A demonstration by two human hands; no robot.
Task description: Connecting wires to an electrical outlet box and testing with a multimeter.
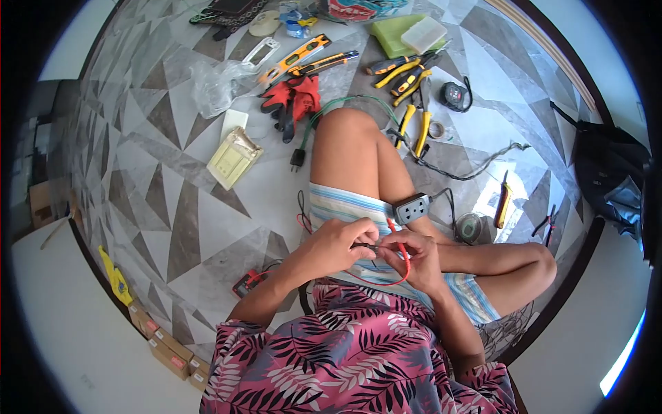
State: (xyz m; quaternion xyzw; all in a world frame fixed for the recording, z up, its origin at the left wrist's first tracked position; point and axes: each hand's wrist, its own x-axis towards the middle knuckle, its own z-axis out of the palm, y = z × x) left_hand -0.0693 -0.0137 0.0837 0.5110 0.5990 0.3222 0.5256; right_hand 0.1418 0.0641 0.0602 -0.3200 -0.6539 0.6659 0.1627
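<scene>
Above my lap, my left hand point(338, 245) pinches a slim black test probe point(363, 245) that points toward the other hand. My right hand point(418, 259) is closed close beside it, fingertips nearly meeting those of the left. A red test probe point(392, 226) sticks up from the right fingers, and its red lead point(408, 265) loops below them. The exact contact between the fingertips is too small to make out. Just beyond the hands, a black power socket point(412, 207) lies against my leg with its cord trailing. To the left, a red-and-black meter point(248, 282) sits on the floor.
Pliers point(422, 117), screwdrivers point(389, 65), a tape measure point(455, 96) and an orange level point(303, 55) lie ahead. Red-black gloves point(293, 102), a cream switch plate point(234, 160) and a black plug point(297, 160) are ahead left. A yellow-handled screwdriver point(504, 203) and a black bag point(610, 165) are right.
</scene>
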